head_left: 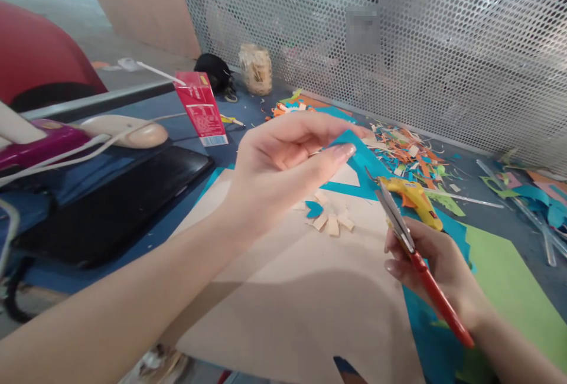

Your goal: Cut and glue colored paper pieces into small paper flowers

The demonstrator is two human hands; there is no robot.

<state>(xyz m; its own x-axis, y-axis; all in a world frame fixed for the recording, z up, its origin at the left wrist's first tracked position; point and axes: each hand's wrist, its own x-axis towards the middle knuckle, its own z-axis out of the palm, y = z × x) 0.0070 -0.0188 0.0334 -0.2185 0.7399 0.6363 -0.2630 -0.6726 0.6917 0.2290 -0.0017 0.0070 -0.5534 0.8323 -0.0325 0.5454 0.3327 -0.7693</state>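
Observation:
My left hand [283,165] pinches a folded piece of blue paper [361,156] between thumb and fingers, above the table. Red-handled scissors [414,254] are in my right hand [436,260], their blades pointing up and left toward the lower edge of the blue paper. Whether the blades touch the paper I cannot tell. Beneath my hands lies a large beige sheet [310,307]. On it sit several short cream paper strips [332,224] fanned out, with a small blue paper cutout [314,210] beside them.
A yellow glue gun [414,198] lies behind the scissors, near a heap of paper scraps [416,153]. Green paper [509,283] is at right. At left are a black tablet-like slab [119,207], a red drink carton [201,109] and white cables [101,145]. A perforated metal panel [398,65] stands behind.

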